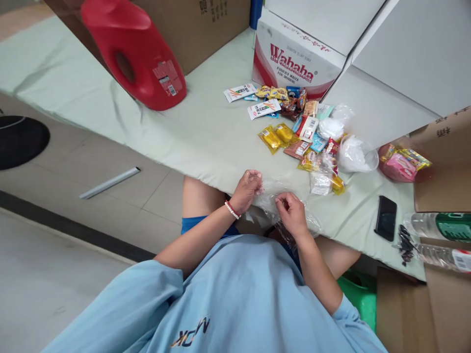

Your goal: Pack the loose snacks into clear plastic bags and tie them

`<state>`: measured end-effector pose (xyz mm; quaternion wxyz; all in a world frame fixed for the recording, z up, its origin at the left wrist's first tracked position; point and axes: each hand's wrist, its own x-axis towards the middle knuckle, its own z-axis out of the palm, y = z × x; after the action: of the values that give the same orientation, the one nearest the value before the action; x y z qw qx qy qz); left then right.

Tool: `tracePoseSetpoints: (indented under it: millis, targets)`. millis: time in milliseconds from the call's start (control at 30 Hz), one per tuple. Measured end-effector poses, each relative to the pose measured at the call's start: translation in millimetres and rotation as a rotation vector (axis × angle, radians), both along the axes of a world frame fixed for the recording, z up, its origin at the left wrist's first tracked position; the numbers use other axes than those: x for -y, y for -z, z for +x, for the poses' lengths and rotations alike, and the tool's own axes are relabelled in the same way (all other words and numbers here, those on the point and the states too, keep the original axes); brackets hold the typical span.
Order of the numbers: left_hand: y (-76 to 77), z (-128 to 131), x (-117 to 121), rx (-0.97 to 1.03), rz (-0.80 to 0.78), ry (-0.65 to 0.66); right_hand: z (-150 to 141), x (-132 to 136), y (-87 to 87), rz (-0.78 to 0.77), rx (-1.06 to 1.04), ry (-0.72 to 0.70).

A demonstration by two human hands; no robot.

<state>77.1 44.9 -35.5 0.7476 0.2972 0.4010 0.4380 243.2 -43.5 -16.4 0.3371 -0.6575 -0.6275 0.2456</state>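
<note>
My left hand [248, 189] and my right hand [292, 213] are both closed, pinching the edges of a clear plastic bag [270, 196] at the near edge of the pale green table [206, 132]. The left wrist wears a bead bracelet. Beyond the hands lies a scatter of several small snack packets [294, 122], yellow, red, white and blue. Crumpled clear bags [349, 152] lie to the right of them.
A red jug [136, 49] lies at the back left by brown cardboard boxes. A white Wahaha carton [290, 59] stands behind the snacks. A pink bowl of sweets [401, 164], a black phone [385, 218] and two water bottles [437, 240] are at the right.
</note>
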Motion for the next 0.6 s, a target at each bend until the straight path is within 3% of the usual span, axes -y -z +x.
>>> tracePoseSetpoints:
  millis: [233, 400, 500, 600]
  targets:
    - [4.8, -1.7, -4.9, 0.016, -0.018, 0.016, -18.5, 0.5, 14.7, 0.052, 0.154, 0.02]
    - [5.1, -7.3, -8.5, 0.007, -0.018, -0.057, -16.5, -7.4, 25.6, -0.043, 0.291, -0.045]
    - [7.2, -20.1, -2.8, -0.231, 0.15, -0.12, -12.0, -11.1, 26.5, -0.06, 0.268, -0.017]
    - [10.0, -32.8, 4.8, -0.61, 0.413, -0.036, -9.4, -12.6, 23.7, -0.081, 0.22, -0.016]
